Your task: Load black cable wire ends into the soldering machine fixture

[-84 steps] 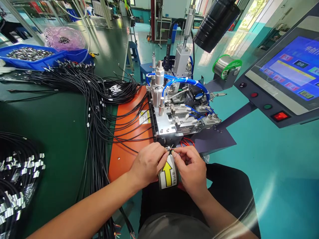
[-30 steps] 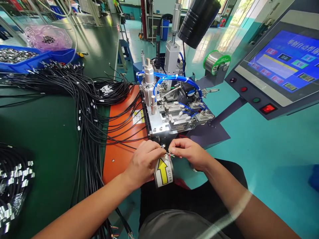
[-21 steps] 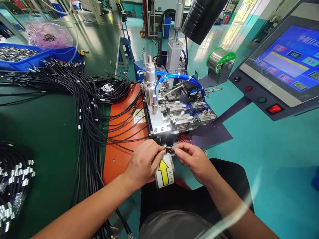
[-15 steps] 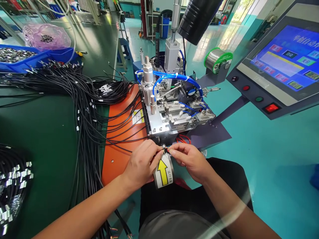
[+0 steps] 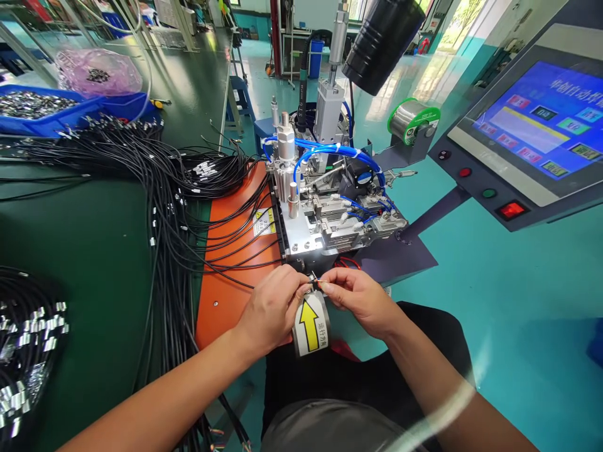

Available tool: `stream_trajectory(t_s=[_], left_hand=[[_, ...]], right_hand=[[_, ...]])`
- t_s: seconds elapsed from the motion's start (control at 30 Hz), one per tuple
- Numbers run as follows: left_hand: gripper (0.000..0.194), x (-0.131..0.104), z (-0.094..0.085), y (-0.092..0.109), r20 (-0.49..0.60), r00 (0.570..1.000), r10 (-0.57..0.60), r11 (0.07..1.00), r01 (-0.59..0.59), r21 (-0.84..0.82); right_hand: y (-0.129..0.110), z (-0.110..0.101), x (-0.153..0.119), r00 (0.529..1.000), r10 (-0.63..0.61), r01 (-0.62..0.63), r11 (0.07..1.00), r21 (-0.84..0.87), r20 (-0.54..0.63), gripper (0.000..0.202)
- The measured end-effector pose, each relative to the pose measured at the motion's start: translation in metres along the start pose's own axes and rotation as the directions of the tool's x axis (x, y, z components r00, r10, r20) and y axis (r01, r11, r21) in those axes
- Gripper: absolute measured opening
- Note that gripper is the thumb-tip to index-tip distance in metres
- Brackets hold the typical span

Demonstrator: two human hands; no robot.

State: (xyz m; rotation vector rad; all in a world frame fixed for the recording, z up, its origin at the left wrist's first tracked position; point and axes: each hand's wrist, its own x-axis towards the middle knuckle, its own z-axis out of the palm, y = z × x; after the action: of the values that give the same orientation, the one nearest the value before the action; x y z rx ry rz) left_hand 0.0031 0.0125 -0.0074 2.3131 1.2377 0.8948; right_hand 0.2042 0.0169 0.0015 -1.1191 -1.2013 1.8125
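My left hand (image 5: pixel 276 306) is closed in a pinch on the end of a black cable (image 5: pixel 315 285) at the front of the machine. Close beside it, my right hand (image 5: pixel 360 300) pinches the thin coloured wires at that cable end, an orange-red one showing by the fingertips. The fingers hide most of the wires. Just below them is a round metal part with a white label (image 5: pixel 311 326) bearing a yellow arrow. Behind both hands stands a soldering machine (image 5: pixel 301 235) with metal slides and blue air hoses.
Bundled black cables (image 5: pixel 172 282) spread over the green table (image 5: pixel 108 232) and the orange plate (image 5: pixel 223 301) at left. A blue bin (image 5: pixel 42 119) holds small metal parts. At right are a solder spool (image 5: pixel 409 122) and a control screen (image 5: pixel 541 119); a black cylinder (image 5: pixel 384 47) hangs above.
The view has shifted slightly, so the surroundings appear a little further right and lower. Both hands stay together at the cable end, with only small finger movement.
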Motion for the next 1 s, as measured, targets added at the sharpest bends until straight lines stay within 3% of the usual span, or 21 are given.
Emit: stream_trajectory(t_s=[0.23, 0.5, 0.7, 0.87, 1.0], left_hand=[[0.02, 0.0, 0.0, -0.001, -0.014, 1.0, 0.02, 1.0, -0.02, -0.008], [0.02, 0.0, 0.002, -0.002, 0.039, 0.998, 0.041, 0.997, -0.043, 0.063], [0.018, 0.0, 0.001, -0.001, 0.025, 0.999, 0.02, 0.998, -0.021, 0.051], [0.018, 0.0, 0.002, 0.0, 0.008, 1.0, 0.013, 0.999, -0.013, 0.046], [0.017, 0.0, 0.002, -0.001, -0.002, 1.0, 0.015, 0.999, -0.015, 0.043]], right_hand=[[-0.006, -0.003, 0.004, 0.994, -0.107, 0.107, 0.976, -0.19, 0.011, 0.023], [-0.013, -0.009, 0.003, 0.972, -0.233, 0.215, 0.85, -0.481, 0.022, 0.015], [-0.004, -0.01, 0.0, 0.984, -0.161, 0.128, 0.935, -0.33, -0.076, 0.018], [0.009, -0.011, -0.003, 0.984, -0.049, 0.019, 0.984, -0.178, -0.17, 0.035], [0.011, -0.005, -0.004, 0.989, 0.019, -0.031, 0.997, -0.074, -0.146, 0.041]])
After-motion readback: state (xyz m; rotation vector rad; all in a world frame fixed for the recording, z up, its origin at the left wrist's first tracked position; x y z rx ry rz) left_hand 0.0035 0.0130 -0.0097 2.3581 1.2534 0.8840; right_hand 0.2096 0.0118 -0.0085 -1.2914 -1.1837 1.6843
